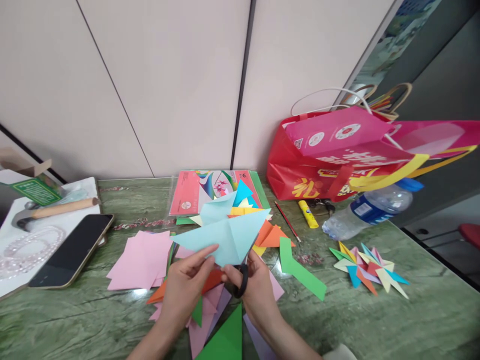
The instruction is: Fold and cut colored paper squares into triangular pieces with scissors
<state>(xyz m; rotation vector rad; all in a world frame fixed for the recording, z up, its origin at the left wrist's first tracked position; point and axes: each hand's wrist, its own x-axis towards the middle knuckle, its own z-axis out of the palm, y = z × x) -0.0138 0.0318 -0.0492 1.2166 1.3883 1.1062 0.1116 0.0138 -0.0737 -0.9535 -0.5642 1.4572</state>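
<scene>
A folded light blue paper (228, 235) is held up over the table, its lower edge pinched between the thumb and fingers of my left hand (191, 272). My right hand (257, 287) is closed round the black handles of a pair of scissors (242, 281) at the paper's lower right edge. The blades are mostly hidden by the paper and fingers. Under my hands lie pink, orange and purple paper pieces and a green triangle (227, 337). Nearby on the right rests a bent green paper strip (302, 270).
Pink sheets (140, 260) and a phone (73, 250) lie left, beside a hammer (60, 207). Behind is a paper pack (187, 192). To the right are a pencil (288, 220), glue stick (308, 214), red bag (288, 165), water bottle (369, 207) and folded paper stars (369, 267).
</scene>
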